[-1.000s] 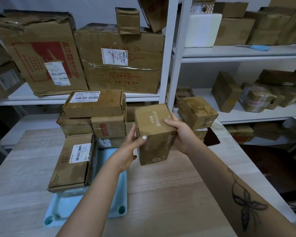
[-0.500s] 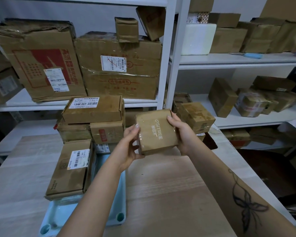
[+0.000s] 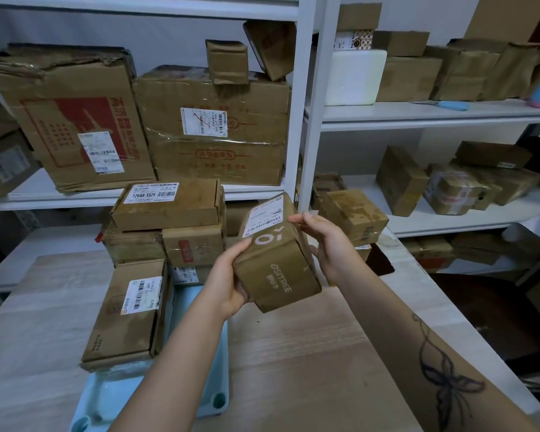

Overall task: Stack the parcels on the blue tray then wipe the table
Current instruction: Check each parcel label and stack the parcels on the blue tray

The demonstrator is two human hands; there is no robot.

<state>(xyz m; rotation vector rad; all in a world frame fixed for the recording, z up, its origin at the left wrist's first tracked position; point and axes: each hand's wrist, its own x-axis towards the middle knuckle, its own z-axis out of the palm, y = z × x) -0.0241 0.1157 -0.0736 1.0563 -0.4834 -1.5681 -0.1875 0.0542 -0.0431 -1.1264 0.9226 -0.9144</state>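
Tipped and turned since a moment ago: box (image 3: 276,263), label face up now, held in the air over the table (image 3: 293,363), just right of the blue tray (image 3: 184,310). Left hand (image 3: 228,282) wrapped round the near corner, right hand (image 3: 328,244) curled over the far edge. Not yet on the pile (image 3: 169,204); placing likely next.

You hold a brown cardboard parcel printed OSITREE (image 3: 278,269) tilted above the pale wooden bench (image 3: 293,369). Your left hand (image 3: 228,285) grips its near left corner and your right hand (image 3: 328,244) grips its far right side. To the left, a flat brown barcode-labelled box (image 3: 131,313) lies on the light blue plastic tray (image 3: 113,397), with stacked brown parcels (image 3: 169,219) behind it.
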